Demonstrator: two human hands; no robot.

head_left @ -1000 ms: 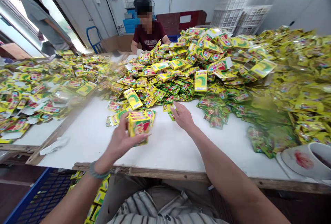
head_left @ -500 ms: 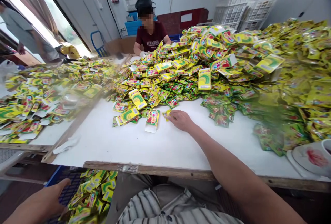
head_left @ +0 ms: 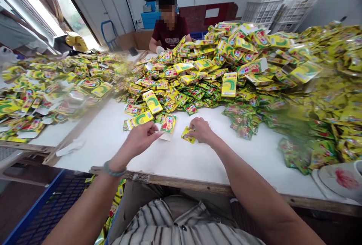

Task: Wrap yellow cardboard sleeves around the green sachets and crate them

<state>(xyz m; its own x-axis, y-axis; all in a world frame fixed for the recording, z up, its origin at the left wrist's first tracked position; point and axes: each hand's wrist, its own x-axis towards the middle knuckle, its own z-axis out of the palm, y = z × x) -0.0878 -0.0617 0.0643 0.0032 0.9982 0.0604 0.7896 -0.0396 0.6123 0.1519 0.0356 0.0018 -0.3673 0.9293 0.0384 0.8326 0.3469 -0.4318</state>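
My right hand (head_left: 200, 129) pinches a small yellow packet (head_left: 187, 135) just above the white tabletop (head_left: 169, 158). To its left lies a small yellow and green carton (head_left: 169, 123) with its white end flap toward me. My left hand (head_left: 142, 136) has come up beside this carton, with thumb and bent fingers apart and the thumb tip at the flap; whether it touches is hard to tell. Two more yellow cartons (head_left: 152, 102) lie just behind my left hand, at the foot of a large heap of cartons and packets (head_left: 198, 64).
Green packets (head_left: 243, 118) lie to the right, near a flowered white mug (head_left: 341, 181). More cartons (head_left: 36, 98) cover the left table beyond a wooden strip (head_left: 76, 135). A blue crate (head_left: 42, 207) stands below the edge at left. Across the table sits a co-worker (head_left: 169, 30).
My left hand has risen from above the blue crate to the carton on the table. My right hand has drawn the yellow packet slightly toward me and to the right. The view has tilted down.
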